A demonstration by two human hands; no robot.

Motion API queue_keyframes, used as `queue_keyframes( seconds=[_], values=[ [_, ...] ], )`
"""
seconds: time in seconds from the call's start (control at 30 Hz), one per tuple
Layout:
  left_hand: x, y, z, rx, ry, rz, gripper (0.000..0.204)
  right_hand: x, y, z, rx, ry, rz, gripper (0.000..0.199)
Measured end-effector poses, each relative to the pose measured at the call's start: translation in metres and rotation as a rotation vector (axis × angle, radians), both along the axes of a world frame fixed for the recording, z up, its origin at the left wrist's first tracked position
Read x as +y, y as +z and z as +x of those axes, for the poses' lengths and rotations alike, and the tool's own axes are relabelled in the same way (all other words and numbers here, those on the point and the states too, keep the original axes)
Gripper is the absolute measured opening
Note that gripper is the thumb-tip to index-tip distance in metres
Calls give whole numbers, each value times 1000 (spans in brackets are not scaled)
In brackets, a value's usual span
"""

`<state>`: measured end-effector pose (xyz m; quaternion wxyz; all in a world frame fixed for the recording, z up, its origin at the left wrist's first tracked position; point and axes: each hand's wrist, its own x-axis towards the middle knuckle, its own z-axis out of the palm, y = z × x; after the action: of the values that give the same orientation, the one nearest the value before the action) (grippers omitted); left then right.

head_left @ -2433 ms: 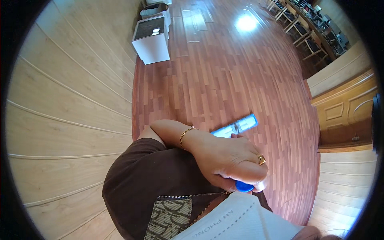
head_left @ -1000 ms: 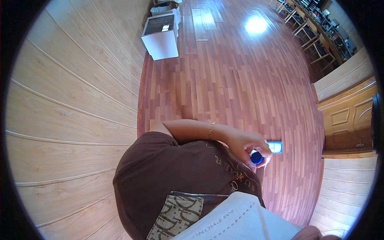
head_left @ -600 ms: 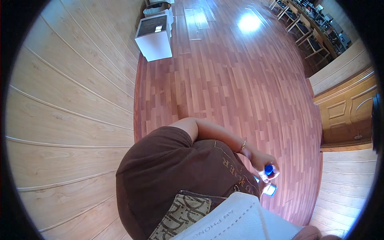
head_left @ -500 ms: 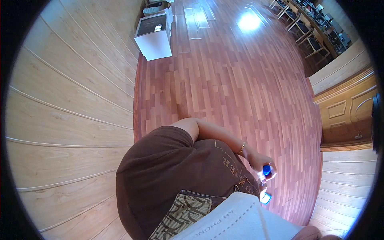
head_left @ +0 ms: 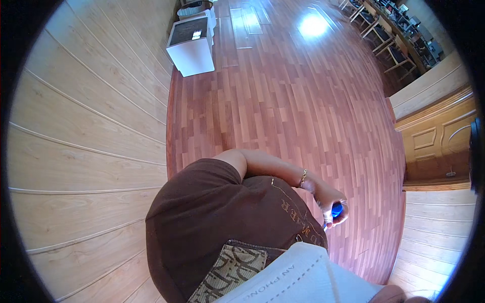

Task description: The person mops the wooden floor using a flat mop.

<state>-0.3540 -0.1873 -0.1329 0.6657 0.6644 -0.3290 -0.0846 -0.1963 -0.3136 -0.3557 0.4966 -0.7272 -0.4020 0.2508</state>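
My left arm crosses my brown shirt (head_left: 217, 222) from the left shoulder, with a thin bracelet at the wrist. My left hand (head_left: 331, 202) is closed around a small bottle with a blue cap (head_left: 337, 209), held low beside my right hip. Only the cap and a sliver of the bottle's body show; the rest is hidden in my fist. My right hand is not visible. A white stitched fabric piece (head_left: 303, 280) fills the bottom edge, over a patterned brown bag panel (head_left: 232, 270).
Reddish wood plank floor (head_left: 293, 111) stretches ahead. A light wood panelled wall (head_left: 86, 126) runs along the left. A white cabinet (head_left: 192, 48) stands against it at the far end. A carved wooden door (head_left: 437, 144) is on the right, chairs and desks (head_left: 399, 35) beyond.
My left hand has swung the blue-capped bottle from in front of my chest down and to the right. The bottle's clear body, plainly seen earlier, is now almost hidden.
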Motion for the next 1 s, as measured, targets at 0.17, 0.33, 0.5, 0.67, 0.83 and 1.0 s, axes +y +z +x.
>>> queue_keyframes(
  seconds=[0.17,0.33,0.5,0.67,0.83,1.0],
  values=[
    [35,39,-22,-55,33,30,17,27,7,-19,67,52,18,23],
    [76,75,-55,-111,123,9,15,67,19,-38,128,101,41,25],
    [116,101,-97,-241,205,38,17,113,32,-63,185,150,59,28],
    [149,112,-133,-475,300,132,20,157,45,-90,247,208,73,31],
    [170,115,-167,-611,468,212,26,203,63,-108,296,280,98,34],
    [194,117,-202,-654,574,368,24,249,73,-139,388,322,135,37]
  ],
)
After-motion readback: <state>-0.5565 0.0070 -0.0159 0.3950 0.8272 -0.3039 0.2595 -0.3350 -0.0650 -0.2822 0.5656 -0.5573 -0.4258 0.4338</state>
